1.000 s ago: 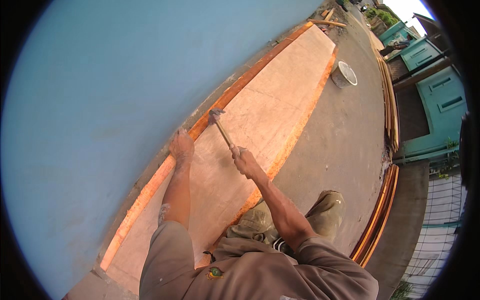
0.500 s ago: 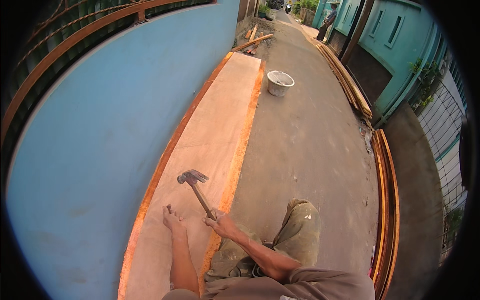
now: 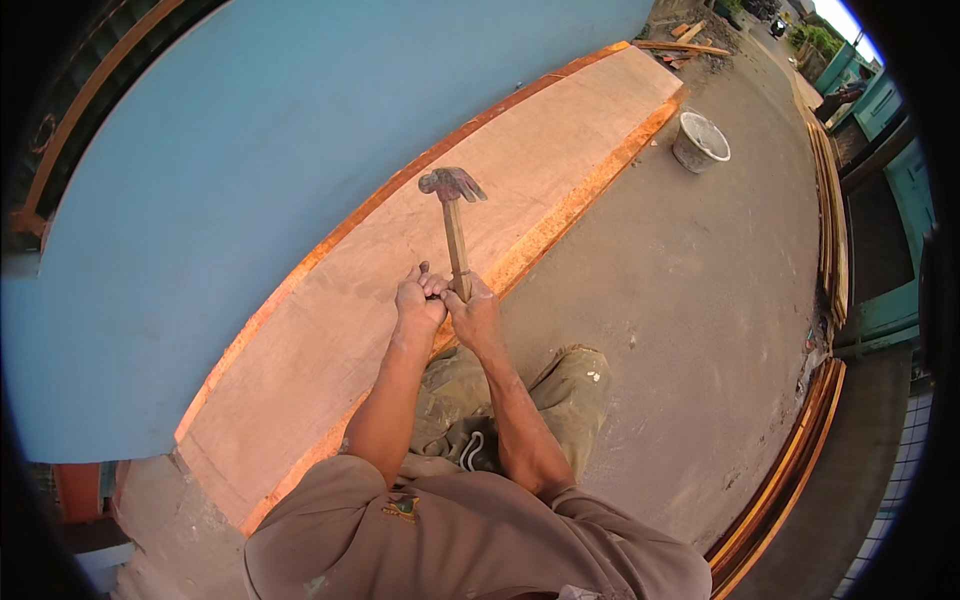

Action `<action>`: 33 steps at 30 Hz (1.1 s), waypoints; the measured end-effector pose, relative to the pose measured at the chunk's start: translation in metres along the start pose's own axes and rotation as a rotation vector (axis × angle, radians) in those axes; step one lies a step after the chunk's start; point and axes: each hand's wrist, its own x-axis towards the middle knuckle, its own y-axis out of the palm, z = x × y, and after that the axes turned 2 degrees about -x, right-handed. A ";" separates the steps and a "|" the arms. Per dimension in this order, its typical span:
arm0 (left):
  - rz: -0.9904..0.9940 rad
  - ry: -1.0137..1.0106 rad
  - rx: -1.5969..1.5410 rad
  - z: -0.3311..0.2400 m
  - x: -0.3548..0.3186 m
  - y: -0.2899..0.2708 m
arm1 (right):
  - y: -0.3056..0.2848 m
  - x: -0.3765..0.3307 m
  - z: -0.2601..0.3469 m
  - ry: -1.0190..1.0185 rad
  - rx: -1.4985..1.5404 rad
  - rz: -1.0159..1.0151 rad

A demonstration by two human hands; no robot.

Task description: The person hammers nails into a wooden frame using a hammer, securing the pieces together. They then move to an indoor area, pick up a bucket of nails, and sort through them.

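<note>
My right hand (image 3: 474, 312) grips the wooden handle of a claw hammer (image 3: 453, 208), whose metal head points away from me above a long wide wooden board (image 3: 330, 330). My left hand (image 3: 419, 303) sits right beside the right one, fingers curled and pinched together against it; something small may be between the fingers, but I cannot make it out. The board lies along the foot of a blue wall (image 3: 250, 150), with orange edges on both long sides. I am crouched at the board's near edge, knees on the concrete ground.
A grey bucket (image 3: 700, 141) stands on the concrete (image 3: 680, 300) past the board's far end. Long orange planks (image 3: 800, 450) are stacked along the right side by green doors (image 3: 890, 300). Loose timber lies at the far end (image 3: 690, 48).
My left hand has lifted off the board and come together with the right hand. The hammer now stands more upright, its head raised away from me. The view has swung.
</note>
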 end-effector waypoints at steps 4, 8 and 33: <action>-0.017 -0.072 -0.001 0.014 -0.026 0.044 | -0.036 0.010 0.039 -0.028 -0.001 0.110; 0.056 -0.203 -0.145 0.027 0.017 0.059 | -0.063 0.041 0.061 -0.124 -0.143 0.022; 0.032 -0.244 -0.008 0.044 0.098 0.090 | -0.039 0.161 0.032 -0.300 -0.223 -0.402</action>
